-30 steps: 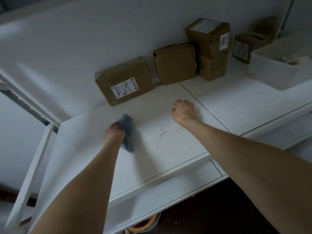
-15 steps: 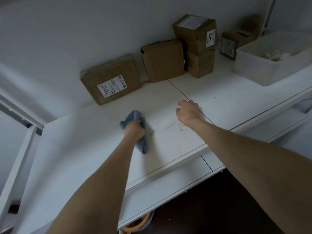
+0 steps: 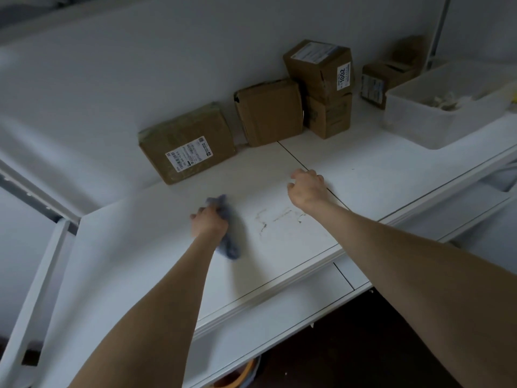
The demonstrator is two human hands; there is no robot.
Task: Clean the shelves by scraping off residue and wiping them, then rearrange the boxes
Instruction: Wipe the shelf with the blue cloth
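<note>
A long white shelf (image 3: 363,169) runs in front of me, made of two panels that meet at a thin seam. At its far right stands a white plastic bin (image 3: 414,119) holding small pale items too dim to make out. Cardboard boxes line the back wall: a flat labelled box (image 3: 187,141) leaning at the left, a plain box (image 3: 270,113) on edge beside it, then a box marked 1002 (image 3: 319,68) stacked on a lower box (image 3: 328,116), and one more box (image 3: 383,77) behind the bin. My left grip (image 3: 209,221), slightly blurred, grasps a bunched blue cloth (image 3: 229,242) pressed to the left panel. My right grip (image 3: 306,187) rests clenched on the seam, with nothing visible in it. Between them, faint dark residue marks (image 3: 275,218) streak the shelf.
</note>
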